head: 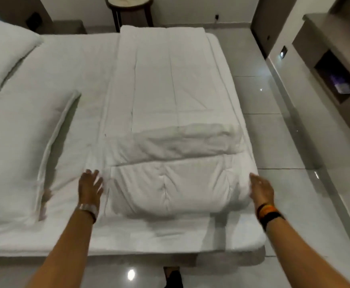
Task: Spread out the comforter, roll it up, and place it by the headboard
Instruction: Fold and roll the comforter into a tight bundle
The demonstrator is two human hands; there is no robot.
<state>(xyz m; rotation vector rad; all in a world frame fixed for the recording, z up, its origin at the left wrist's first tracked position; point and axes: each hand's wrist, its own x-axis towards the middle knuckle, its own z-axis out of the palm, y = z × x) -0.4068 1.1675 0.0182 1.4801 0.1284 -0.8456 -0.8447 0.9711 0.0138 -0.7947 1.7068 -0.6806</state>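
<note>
Comforter (170, 121): white, folded into a long strip on the right half of the bed (14, 142), near end partly rolled. Left hand (91, 187) and right hand (260, 190): fingers spread, flanking the roll's two ends. Pillow (3, 53): far left.

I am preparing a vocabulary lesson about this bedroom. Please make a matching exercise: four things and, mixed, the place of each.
Things:
1. comforter
2. pillow
3. left hand
4. round side table

Places:
A. top left corner of the bed
B. beyond the far edge of the bed
C. right half of the bed, partly rolled
D. left end of the roll

Pairs: 1-C, 2-A, 3-D, 4-B
</note>
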